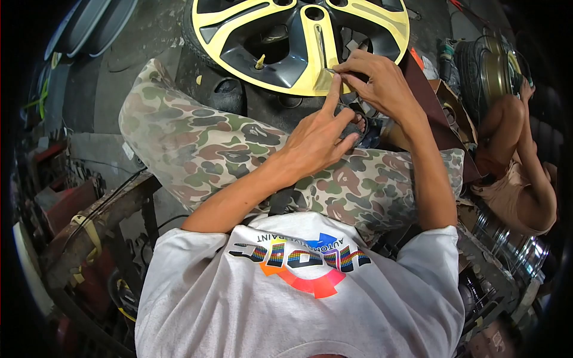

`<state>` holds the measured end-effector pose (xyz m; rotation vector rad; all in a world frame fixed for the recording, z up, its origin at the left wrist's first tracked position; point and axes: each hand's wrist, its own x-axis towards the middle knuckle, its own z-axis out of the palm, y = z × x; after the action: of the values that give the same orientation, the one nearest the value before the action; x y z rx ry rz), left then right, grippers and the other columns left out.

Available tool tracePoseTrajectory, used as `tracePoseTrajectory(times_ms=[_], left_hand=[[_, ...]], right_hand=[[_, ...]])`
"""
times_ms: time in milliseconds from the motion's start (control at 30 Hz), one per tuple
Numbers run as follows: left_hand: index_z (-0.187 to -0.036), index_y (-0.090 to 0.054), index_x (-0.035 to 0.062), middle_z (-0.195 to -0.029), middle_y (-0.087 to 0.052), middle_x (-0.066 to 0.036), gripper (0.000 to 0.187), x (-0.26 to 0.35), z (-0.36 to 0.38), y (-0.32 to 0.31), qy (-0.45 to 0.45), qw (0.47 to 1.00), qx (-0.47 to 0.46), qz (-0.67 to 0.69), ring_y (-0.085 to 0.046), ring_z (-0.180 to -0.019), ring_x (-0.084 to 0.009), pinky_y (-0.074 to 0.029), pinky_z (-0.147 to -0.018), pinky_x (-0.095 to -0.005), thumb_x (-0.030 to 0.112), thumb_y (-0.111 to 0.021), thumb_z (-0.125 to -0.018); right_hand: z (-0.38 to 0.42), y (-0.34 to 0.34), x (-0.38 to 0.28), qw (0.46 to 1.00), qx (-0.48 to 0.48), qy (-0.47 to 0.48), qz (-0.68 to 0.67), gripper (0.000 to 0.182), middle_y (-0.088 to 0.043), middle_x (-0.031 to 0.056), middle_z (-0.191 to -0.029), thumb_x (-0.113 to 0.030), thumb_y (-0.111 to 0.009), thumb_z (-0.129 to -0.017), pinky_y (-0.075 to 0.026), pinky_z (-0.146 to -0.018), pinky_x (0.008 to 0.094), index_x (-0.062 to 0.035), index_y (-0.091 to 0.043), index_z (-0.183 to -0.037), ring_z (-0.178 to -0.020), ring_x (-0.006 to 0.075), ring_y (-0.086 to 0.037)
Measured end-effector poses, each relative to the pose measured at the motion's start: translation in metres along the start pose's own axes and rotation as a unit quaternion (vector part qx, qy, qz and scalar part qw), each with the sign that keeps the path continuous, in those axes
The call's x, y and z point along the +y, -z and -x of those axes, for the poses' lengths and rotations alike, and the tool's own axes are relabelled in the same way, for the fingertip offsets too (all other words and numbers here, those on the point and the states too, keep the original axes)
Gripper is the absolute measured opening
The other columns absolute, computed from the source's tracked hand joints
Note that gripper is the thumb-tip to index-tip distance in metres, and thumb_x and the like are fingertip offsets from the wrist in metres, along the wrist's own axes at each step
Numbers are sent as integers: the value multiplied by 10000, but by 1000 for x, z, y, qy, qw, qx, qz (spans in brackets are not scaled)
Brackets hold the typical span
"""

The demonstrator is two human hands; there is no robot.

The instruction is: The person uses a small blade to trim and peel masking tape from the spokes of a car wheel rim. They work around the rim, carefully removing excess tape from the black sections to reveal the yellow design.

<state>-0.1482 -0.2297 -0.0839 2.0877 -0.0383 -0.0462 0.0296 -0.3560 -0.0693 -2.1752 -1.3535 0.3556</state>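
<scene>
An alloy wheel (388, 24) lies in front of my knees, its face covered in yellow masking tape and its recesses black. On the lower spoke, my right hand (379, 83) pinches a small thin blade (330, 70) against the tape near the rim. Just below it, my left hand (316, 134) reaches up with its index finger stretched to the spoke's end, fingertip close to the blade. The left thumb stands apart and the other fingers are loosely bent. A yellow-tipped valve stem (260, 61) shows between two spokes.
At the right another person (507, 143) sits beside a gold wheel (494, 65), one hand near it. A cardboard box (444, 95) and a dark red panel (421, 89) stand by my right forearm. Grey rims (89, 27) are at the upper left, a metal frame (113, 203) below.
</scene>
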Motion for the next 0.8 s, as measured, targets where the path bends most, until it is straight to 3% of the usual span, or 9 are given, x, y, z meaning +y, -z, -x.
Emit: tracePoseTrajectory(times_ms=[200,367,800], left_hand=[[-1099,-592,11,-1656,-188,-446,323,-1,-5,-2,-14,1000,-6,2,-667,-963,-580,-574,-858,-552,221,-783,-945],[-1113,-586,15,-1660,-169,-447,330,-6,-5,-3,-22,1000,5,-4,-659,-974,-585,-572,-868,-553,211,-786,-939],[-1142,-600,22,-1632,-189,-474,349,-5,2,-4,-6,1000,-10,-1,-656,-972,-588,-570,-863,-553,224,-795,-936]], right_hand=[[7,0,-7,992,17,-34,117,168,-707,37,-951,-196,-717,-940,-506,-781,450,-101,-786,-1059,-894,308,-685],[10,-11,-9,987,74,-13,145,151,-694,15,-953,-178,-704,-968,-347,-867,388,-143,-789,-1088,-893,228,-652],[10,-15,-8,991,56,6,123,157,-675,9,-940,-135,-726,-934,-357,-832,388,-129,-803,-1070,-882,207,-643]])
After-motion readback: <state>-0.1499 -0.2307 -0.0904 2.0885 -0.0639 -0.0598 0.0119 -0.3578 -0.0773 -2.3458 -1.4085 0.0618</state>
